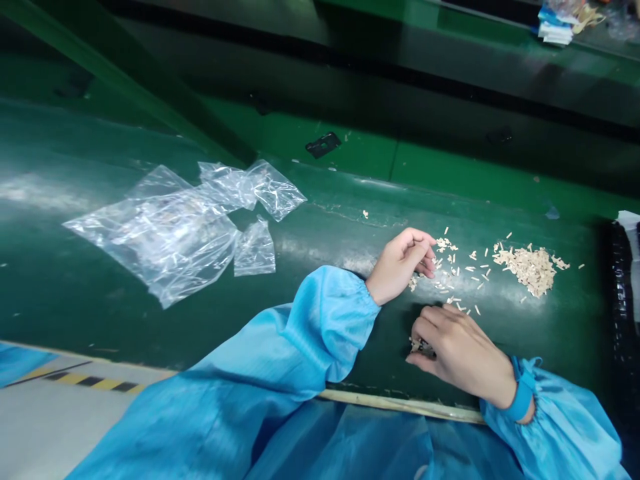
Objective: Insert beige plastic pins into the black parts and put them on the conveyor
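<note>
Small beige pieces, many of them short sticks, lie loose on the dark green tabletop (pixel 320 333). My left hand (pixel 403 263) rests by the scattered pieces (pixel 445 270), its fingers curled in and thumb close to the index finger; whatever is between them is too small to make out. Nearer to me, my right hand (pixel 463 347) is curled low over the table. A cluster of beige pieces (pixel 423 347) shows between its thumb and fingers. To the right of both hands sits a denser pile of the same pieces (pixel 533 268).
Clear plastic bags (pixel 175 230) lie on the left, one large and several smaller. A flat black part (pixel 323 145) is farther back. At the right edge stands a black container (pixel 620 287). Bagged items (pixel 557 23) sit on a raised shelf at top right.
</note>
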Motion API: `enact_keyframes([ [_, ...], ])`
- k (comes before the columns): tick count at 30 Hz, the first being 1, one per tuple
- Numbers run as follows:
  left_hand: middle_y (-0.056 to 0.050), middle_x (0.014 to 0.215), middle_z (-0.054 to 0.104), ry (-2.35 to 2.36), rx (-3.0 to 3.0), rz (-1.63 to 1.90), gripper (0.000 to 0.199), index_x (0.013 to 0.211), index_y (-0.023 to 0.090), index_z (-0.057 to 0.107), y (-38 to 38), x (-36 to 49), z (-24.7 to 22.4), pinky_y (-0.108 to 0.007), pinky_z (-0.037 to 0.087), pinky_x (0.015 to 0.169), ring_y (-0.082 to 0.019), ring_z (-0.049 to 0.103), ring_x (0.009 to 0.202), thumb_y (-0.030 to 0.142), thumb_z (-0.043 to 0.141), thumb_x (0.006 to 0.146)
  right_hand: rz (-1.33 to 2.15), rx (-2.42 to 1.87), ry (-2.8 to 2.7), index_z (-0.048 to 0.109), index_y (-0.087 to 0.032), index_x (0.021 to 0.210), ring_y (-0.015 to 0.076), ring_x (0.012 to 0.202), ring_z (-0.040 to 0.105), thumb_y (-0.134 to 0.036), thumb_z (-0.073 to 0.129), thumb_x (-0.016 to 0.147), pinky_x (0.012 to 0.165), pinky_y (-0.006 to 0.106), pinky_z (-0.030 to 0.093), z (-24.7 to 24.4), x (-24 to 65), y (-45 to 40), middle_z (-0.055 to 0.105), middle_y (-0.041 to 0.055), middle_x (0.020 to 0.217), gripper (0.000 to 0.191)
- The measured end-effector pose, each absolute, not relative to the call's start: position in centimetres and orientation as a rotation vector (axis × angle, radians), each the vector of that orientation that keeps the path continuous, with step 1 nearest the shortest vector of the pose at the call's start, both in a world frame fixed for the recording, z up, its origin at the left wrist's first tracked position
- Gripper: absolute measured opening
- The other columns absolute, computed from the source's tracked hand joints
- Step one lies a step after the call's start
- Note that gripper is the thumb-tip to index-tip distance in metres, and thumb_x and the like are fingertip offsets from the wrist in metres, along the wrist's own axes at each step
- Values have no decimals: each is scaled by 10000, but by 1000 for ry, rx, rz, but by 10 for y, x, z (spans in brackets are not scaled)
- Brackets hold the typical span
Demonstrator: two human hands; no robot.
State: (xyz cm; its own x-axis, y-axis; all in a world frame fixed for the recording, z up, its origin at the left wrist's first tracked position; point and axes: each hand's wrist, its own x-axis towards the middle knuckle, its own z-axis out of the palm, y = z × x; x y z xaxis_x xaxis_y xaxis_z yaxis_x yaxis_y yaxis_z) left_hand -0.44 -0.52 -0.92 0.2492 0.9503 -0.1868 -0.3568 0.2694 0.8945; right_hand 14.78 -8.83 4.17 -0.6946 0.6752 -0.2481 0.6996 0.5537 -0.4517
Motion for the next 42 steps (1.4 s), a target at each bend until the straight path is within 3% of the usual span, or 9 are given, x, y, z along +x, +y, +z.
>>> enact_keyframes([
  [4,4,781,603,878,845,1050,158,952,146,596,-5,-4,-8,-203,574,528,-89,645,608,304,596,966,-849,1199,2742,625,-200,867,195,744,619,-200,695,919,749,344,430,38,149,-87,647,29,846,88],
  [9,4,772,609,870,858,1043,134,957,148,591,-6,-5,-10,-208,574,538,-91,647,607,279,571,974,-1392,1285,2660,635,-203,857,142,697,583,-230,640,973,718,293,434,39,170,-68,630,-4,791,119],
  [12,-3,776,619,855,924,977,131,965,143,598,-7,-7,-10,-216,576,555,-90,645,610,268,560,976,-1668,1401,2513,625,-199,809,120,620,514,-296,652,971,575,249,400,38,185,-55,579,-19,744,191],
  [17,-15,791,631,840,1081,819,140,957,138,608,-7,-10,-10,-185,537,515,-89,630,628,271,564,966,-1573,1415,2555,618,-203,823,122,632,523,-259,665,952,589,251,405,35,180,-60,591,-18,761,148],
  [20,-14,787,628,849,1100,814,161,953,141,608,-7,-9,-11,-177,520,500,-94,629,639,296,565,963,-1242,1278,2684,613,-210,889,175,763,599,-238,749,871,738,312,444,35,161,-74,650,9,863,141],
  [25,-13,782,629,852,1119,819,176,952,144,612,-8,-8,-12,-177,514,510,-91,621,638,315,573,962,-898,1295,2722,612,-194,881,202,750,602,-163,698,857,756,346,422,33,146,-86,659,40,866,95],
  [31,-13,788,632,858,1132,820,162,957,142,610,-9,-8,-12,-193,525,524,-94,619,632,295,556,964,-1281,1375,2659,592,-200,778,126,625,519,-31,599,832,700,279,411,32,157,-74,583,-29,722,178],
  [36,-24,814,667,860,1212,736,152,972,147,615,-7,-12,-10,-200,531,544,-92,622,631,269,525,972,-1736,1544,2435,610,-196,795,109,576,462,-188,618,907,531,227,363,31,178,-59,540,-39,677,112],
  [42,-18,795,698,761,1475,411,128,1008,166,658,-6,-20,-3,-177,506,489,-97,626,597,209,573,922,-1741,1686,2323,651,-186,810,102,539,394,-286,634,917,495,235,313,26,196,-49,486,-55,604,148],
])
